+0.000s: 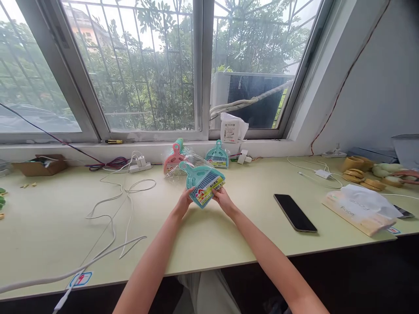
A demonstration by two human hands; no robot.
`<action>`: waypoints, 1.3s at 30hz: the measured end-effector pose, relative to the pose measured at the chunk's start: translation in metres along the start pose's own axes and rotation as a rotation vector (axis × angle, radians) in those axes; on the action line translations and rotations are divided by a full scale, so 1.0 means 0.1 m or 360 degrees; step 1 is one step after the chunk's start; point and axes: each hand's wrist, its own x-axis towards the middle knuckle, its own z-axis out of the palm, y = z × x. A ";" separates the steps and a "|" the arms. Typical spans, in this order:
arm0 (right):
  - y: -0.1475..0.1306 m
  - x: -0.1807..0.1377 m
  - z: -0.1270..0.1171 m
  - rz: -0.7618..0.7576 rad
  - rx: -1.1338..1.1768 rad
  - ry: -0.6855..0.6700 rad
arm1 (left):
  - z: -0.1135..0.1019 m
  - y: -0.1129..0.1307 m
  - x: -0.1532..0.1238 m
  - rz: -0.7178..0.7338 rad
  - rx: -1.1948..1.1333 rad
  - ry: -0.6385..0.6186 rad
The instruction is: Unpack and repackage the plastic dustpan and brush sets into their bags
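Observation:
A teal mini dustpan and brush set (200, 179) with a yellow printed label is held tilted above the table. My left hand (185, 201) grips its lower left edge. My right hand (223, 199) grips the label side at the lower right, thumb on the front. Behind it, a pink dustpan set (176, 159) leans at the front of a stack, with green handles showing behind. Clear plastic wrap lies around these sets. Another teal dustpan set (218, 155) stands against the window ledge, to the right of the pink one.
A black phone (295, 213) and a tissue pack (362, 208) lie on the right of the pale table (242, 244). White cables (113, 222) sprawl across the left. A cardboard box (41, 165) sits at the back left. A white package (233, 128) stands on the window ledge.

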 end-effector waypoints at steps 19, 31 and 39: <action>0.01 -0.02 0.06 -0.0038 0.0062 0.0155 | 0.10 0.03 -0.04 -0.0152 -0.0114 -0.0306; -0.04 -0.06 0.08 -0.0068 -0.0029 0.0077 | 0.17 0.00 -0.05 -0.0077 -0.0388 0.0025; -0.04 -0.04 0.06 -0.0141 0.0007 0.0216 | 0.31 -0.05 -0.10 -0.0030 -0.0281 -0.0382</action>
